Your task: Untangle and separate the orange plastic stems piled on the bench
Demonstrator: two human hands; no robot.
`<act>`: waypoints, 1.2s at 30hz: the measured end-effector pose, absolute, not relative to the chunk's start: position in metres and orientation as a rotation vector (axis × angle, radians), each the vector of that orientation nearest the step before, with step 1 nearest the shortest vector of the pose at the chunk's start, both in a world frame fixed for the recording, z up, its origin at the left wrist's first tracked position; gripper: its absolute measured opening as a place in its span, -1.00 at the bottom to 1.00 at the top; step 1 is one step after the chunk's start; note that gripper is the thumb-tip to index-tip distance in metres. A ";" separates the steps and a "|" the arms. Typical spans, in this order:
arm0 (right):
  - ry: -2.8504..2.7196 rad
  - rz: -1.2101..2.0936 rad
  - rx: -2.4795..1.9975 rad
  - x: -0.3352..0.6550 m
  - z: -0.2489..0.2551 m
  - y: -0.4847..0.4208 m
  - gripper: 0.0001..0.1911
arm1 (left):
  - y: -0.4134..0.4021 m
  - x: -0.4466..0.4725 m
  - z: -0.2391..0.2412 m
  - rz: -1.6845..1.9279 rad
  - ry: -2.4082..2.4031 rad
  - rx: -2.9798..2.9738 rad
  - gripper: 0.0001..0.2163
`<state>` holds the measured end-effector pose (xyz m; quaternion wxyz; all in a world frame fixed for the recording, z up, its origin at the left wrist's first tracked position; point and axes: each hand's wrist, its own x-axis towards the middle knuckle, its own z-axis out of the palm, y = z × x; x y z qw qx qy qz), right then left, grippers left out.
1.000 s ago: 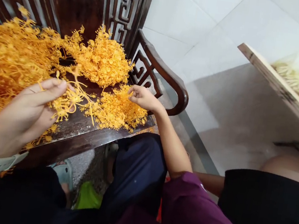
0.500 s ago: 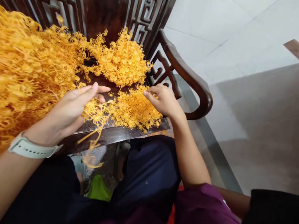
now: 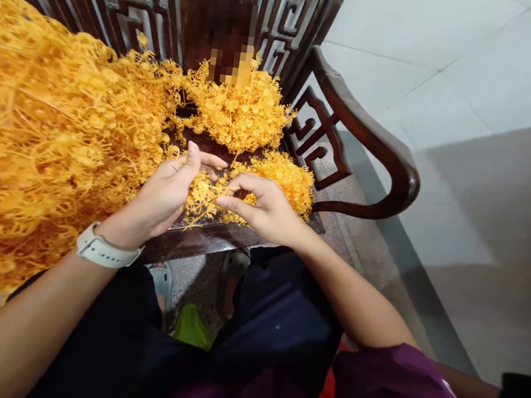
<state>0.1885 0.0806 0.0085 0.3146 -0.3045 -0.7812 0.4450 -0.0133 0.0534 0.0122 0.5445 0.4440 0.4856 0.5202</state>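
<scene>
Between my hands is a yellow plastic flower sprig point(image 3: 200, 202) with thin curled petals. My left hand point(image 3: 161, 195), a pale watch strap at its wrist, holds it in curved fingers, thumb raised. The thumb and forefinger of my right hand point(image 3: 269, 209) pinch the sprig's right end. Just behind the right hand, on the dark wooden seat, lies a small heap of yellow flower pieces point(image 3: 293, 175). A second yellow heap point(image 3: 244, 115) rests farther back against the bench back. To the left of my left hand rises a large mass of yellow flower stems point(image 3: 47, 150).
The carved wooden bench back point(image 3: 139, 3) stands behind the flowers. A curved wooden armrest point(image 3: 376, 135) closes off the bench's right end. Below the seat edge are my knees and a bright green thing point(image 3: 192, 326). Another person's arm point(image 3: 470, 389) shows at lower right.
My right hand has left the small heap and moved to the sprig, closing finger and thumb on it. The sprig's hanging stems have been lifted. The view has shifted left.
</scene>
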 end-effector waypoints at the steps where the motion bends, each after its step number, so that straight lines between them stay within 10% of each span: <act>1: -1.996 1.252 -0.805 0.189 0.008 0.082 -0.60 | 0.054 -0.014 0.011 1.247 1.158 1.077 -0.52; 16: -1.595 1.530 -0.782 0.203 0.004 0.085 -0.51 | 0.044 -0.019 0.027 1.031 1.026 0.931 -0.37; 36: -1.599 1.868 -0.610 0.197 0.000 0.078 -0.73 | 0.046 -0.010 0.003 1.239 0.699 0.668 -0.66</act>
